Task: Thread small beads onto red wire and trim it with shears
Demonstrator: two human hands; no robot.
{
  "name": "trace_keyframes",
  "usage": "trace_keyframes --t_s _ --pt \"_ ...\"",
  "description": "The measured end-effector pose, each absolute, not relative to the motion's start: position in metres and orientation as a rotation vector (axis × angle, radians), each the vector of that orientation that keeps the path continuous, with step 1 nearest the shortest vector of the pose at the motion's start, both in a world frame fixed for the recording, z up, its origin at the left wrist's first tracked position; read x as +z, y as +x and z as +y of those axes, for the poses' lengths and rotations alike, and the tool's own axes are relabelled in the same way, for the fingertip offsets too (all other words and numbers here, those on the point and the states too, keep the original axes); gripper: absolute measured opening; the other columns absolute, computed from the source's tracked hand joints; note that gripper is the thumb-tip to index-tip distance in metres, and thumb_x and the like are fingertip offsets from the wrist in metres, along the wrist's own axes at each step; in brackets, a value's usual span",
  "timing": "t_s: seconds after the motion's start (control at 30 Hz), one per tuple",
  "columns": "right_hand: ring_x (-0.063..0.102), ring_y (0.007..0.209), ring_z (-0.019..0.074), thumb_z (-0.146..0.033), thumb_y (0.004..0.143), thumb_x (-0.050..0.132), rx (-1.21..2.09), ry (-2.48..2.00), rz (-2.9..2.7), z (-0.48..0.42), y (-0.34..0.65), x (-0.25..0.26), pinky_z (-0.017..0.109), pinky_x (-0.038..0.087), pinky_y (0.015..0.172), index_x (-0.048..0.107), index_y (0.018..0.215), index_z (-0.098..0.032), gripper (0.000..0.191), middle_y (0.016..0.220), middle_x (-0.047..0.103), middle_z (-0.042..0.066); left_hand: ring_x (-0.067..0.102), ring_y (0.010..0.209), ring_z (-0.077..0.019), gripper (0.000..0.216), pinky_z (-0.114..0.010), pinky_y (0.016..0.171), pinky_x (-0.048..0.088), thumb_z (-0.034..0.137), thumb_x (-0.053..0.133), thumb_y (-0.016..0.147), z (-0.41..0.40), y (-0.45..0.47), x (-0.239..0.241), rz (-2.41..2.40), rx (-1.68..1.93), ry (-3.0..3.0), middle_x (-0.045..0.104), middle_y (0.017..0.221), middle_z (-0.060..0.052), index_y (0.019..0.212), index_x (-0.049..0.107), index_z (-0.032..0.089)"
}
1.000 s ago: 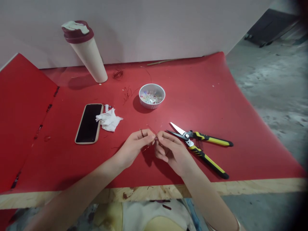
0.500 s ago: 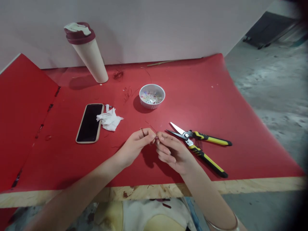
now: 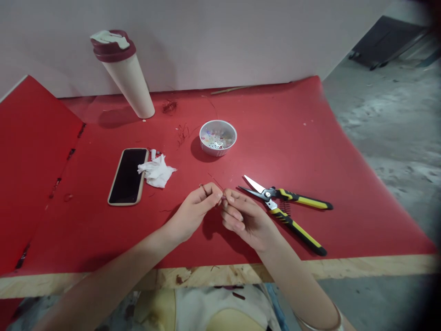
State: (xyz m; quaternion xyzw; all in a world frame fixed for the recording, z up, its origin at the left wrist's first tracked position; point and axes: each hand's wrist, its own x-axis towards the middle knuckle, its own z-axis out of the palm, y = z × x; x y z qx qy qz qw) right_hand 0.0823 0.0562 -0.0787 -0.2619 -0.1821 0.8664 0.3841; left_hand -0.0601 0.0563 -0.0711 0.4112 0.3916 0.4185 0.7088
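My left hand and my right hand meet fingertip to fingertip above the red table cover. Both are closed in a pinch on a thin red wire with a small dark bead at the point where the fingers touch. A short end of the wire sticks up and away from the fingers. Just right of my right hand lie open snips with yellow and black handles. A small white bowl of mixed coloured beads stands beyond my hands.
A phone lies face up at the left beside a crumpled white tissue. A tall white tumbler with a maroon lid stands at the back. Red wire scraps lie near it. The wooden table edge runs along the front.
My hands stay together on the wire; the right hand's fingers have shifted slightly lower and curled a little. Nothing else has moved.
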Motion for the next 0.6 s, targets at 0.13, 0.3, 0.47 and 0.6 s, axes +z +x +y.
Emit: trace_keyframes --t_s 0.13,0.3,0.47,0.6 --pt "0.036 0.037 0.0038 -0.021 0.075 0.065 2.174 -0.7 -0.477 0.055 0.081 -0.079 0.018 0.03 0.04 0.048 0.061 -0.016 0.023 0.046 0.042 -0.008 0.039 0.069 -0.0121 0.024 -0.025 0.071 0.033 0.034 0.051 0.084 0.055 -0.059 -0.073 0.909 0.95 0.958 0.042 0.069 0.001 0.067 0.048 0.017" --pt "0.041 0.038 0.0044 -0.021 0.077 0.063 2.095 -0.74 -0.49 0.053 0.079 -0.079 0.018 0.031 0.042 0.051 0.066 -0.016 0.017 0.047 0.044 -0.007 0.039 0.071 -0.0124 0.022 -0.025 0.073 0.033 0.032 0.047 0.086 0.052 -0.057 -0.079 0.966 0.997 0.978 0.041 0.072 0.001 0.07 0.047 0.018" --pt "0.042 0.038 0.0054 -0.022 0.077 0.063 2.043 -0.78 -0.518 0.051 0.078 -0.08 0.02 0.03 0.043 0.052 0.067 -0.016 0.016 0.046 0.043 -0.008 0.039 0.07 -0.0121 0.021 -0.025 0.072 0.034 0.032 0.048 0.086 0.05 -0.056 -0.082 0.967 1.016 0.958 0.042 0.072 0.001 0.07 0.047 0.018" --pt "0.044 0.039 0.0063 -0.023 0.077 0.063 1.986 -0.81 -0.548 0.049 0.076 -0.081 0.021 0.03 0.043 0.052 0.066 -0.016 0.017 0.045 0.043 -0.008 0.039 0.067 -0.0108 0.022 -0.024 0.069 0.035 0.032 0.049 0.086 0.048 -0.054 -0.081 0.986 1.023 0.945 0.041 0.07 0.002 0.07 0.047 0.018"
